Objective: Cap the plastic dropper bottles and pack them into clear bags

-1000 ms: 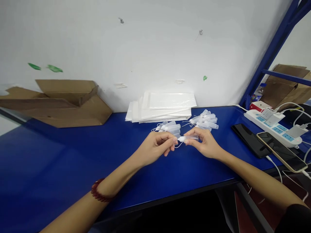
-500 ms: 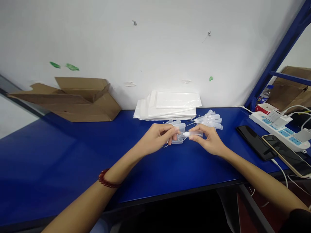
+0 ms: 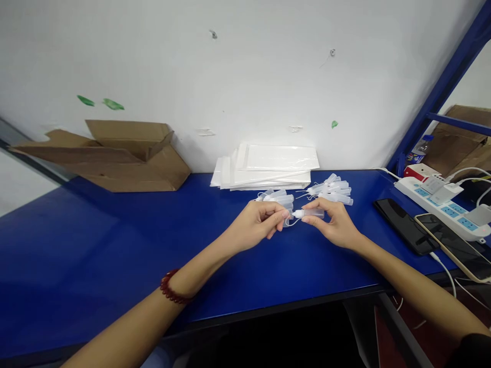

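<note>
I'm holding the small bottle (image 3: 316,213) over the surface (image 3: 230,286) with my right hand (image 3: 332,221), left hand (image 3: 264,221) pinching narrow by the nozzle (image 3: 296,214), contents unclear, apparently working the tip, the next move seemingly calling for steady alignment.

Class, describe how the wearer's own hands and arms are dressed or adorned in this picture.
Both the left hand and right hand are ungloved, with bare forearms. A dark red beaded bracelet circles the left wrist. The right arm shows a black sleeve near the picture's lower corner.
</note>
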Demonstrator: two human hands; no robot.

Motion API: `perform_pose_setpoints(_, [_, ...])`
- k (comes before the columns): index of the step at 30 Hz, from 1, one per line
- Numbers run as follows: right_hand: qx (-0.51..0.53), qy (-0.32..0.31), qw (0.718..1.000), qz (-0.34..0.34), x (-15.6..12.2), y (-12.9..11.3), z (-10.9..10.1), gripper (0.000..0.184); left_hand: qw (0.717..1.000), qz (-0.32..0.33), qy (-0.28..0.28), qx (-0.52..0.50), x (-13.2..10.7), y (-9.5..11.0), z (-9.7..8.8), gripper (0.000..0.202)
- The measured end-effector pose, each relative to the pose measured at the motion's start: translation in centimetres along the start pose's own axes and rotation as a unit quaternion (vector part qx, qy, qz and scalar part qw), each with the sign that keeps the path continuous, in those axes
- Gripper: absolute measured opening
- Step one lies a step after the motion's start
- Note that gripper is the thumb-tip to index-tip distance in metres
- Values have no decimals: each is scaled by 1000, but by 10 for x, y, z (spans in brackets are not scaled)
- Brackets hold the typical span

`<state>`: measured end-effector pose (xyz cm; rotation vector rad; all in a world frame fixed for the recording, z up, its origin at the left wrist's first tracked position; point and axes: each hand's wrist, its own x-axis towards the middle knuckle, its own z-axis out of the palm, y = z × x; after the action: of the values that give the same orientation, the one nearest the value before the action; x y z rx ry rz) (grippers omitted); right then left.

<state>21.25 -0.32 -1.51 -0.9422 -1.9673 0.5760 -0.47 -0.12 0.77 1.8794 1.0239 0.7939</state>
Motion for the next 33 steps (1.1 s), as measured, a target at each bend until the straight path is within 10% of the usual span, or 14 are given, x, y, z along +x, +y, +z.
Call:
perform_pose_setpoints(16, [-52,3,996,-77,2,3,2,15,999,9,33,-26,4,-5,7,33])
perform_pose_setpoints(22, [-145,145,976,-76,12,14,-10,12,959,60,276,-24,7,-5,-15,23])
perform_pose_setpoints(25, [-208,113,970,-55,14,29,-13,8,935,88,340,-45,12,-12,-22,22])
perform_pose_setpoints(33, [-357,2,932,56,16,47,-17,7,970,-13,240,38,26,-50,-22,27])
